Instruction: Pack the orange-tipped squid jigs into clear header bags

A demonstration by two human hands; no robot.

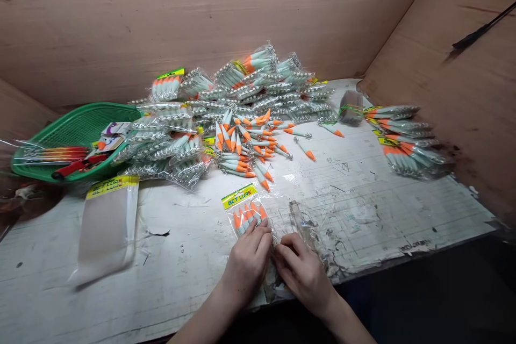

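A clear bag with a yellow "BCT LURE" header (239, 196) lies near the table's front edge, with several orange-and-white lures inside. My left hand (250, 252) rests on the bag's lower part, its fingers bent together over the lures. At the bag's lower right, my right hand (301, 266) is closed, thumb and fingers pinched at the bag's edge. What exactly its fingertips hold is hidden. Beyond the bag sits a heap of loose lures (262, 134), orange tips pointing various ways.
Filled bags (250, 86) are piled along the back wall. A green basket (52, 126) with red-handled pliers stands at the left, behind a stack of unfilled bags (107, 231). More filled bags (407, 145) lie at the right. The front table edge is chipped.
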